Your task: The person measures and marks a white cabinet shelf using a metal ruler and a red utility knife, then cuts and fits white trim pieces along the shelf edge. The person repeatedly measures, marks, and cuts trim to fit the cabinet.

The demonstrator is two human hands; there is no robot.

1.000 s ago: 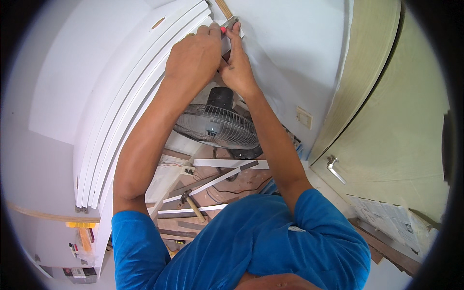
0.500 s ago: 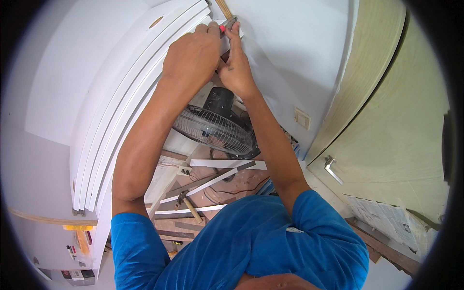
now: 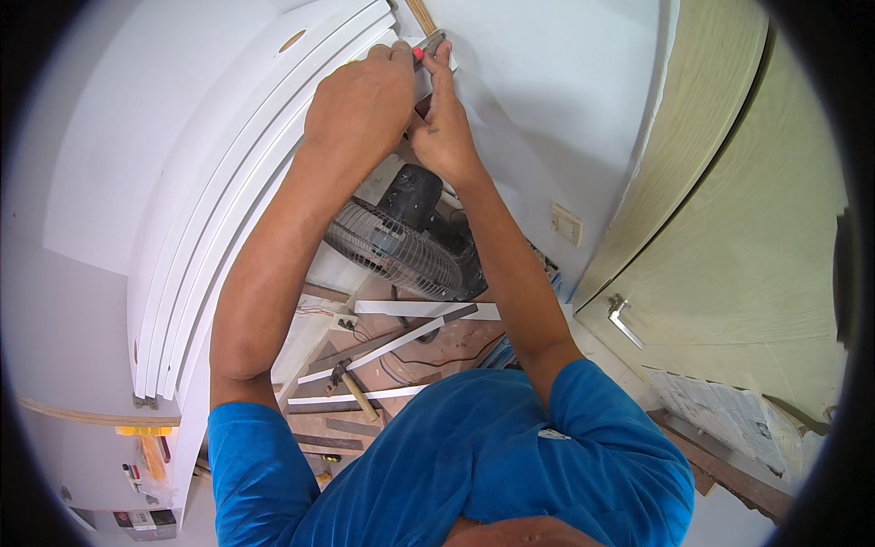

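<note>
Both arms reach up to the far end of a set of long white panels (image 3: 232, 178) by the wall. My left hand (image 3: 363, 102) is closed there, back of the hand toward me, its fingertips mostly hidden. Close beside it, my right hand (image 3: 441, 128) is closed, with thumb and fingers pinching near a small red-tipped thing (image 3: 418, 55). A grey metal piece (image 3: 432, 42) sticks out beyond the fingertips, next to a wooden strip (image 3: 421, 15). Something dark brown shows between the palms. What exactly each hand grips is hidden.
Below my arms stands a black fan (image 3: 394, 251). A hammer (image 3: 355, 392) lies among white and brown strips on the floor. To the right are a wall switch (image 3: 567, 223) and a door with a lever handle (image 3: 624, 321). A shelf edge (image 3: 100, 415) is at left.
The fan's head has turned slightly. My hands stay at nearly the same spot, with only a tiny shift at the fingertips.
</note>
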